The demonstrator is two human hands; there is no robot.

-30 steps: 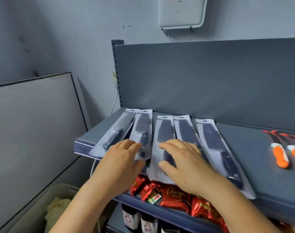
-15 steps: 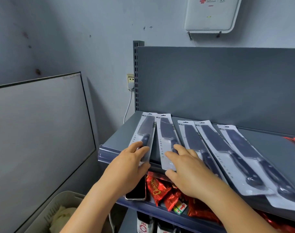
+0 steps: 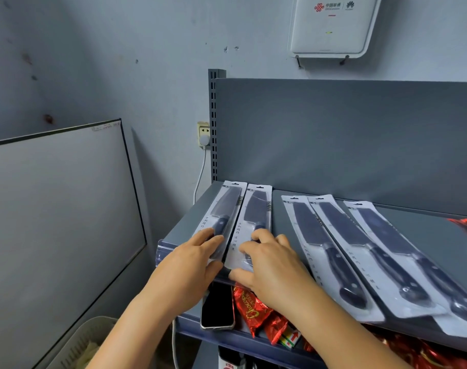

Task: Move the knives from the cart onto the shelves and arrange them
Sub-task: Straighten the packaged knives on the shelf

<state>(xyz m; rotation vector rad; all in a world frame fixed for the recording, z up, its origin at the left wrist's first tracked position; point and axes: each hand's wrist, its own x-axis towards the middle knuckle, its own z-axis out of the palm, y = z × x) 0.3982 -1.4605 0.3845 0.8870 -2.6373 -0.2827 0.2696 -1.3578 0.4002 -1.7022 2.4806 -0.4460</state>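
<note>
Five packaged knives lay on the grey shelf [image 3: 301, 203], blades pointing toward the back panel. The left hand [image 3: 189, 265] rested on the leftmost knife pack [image 3: 221, 217], fingers straight and flat over its handle end. Just beside it, the right hand [image 3: 269, 265] pressed the second knife pack [image 3: 253, 219], fingers slightly bent, thumb at the card's near edge. The other three knife packs [image 3: 360, 251] lay touching one another further right. Below, a phone [image 3: 217, 307] and red snack bags [image 3: 256, 312] sat on the lower shelf.

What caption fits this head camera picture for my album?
Two hands, left and right, press flat on two packaged knives at the shelf edge, three more knives beside.
</note>
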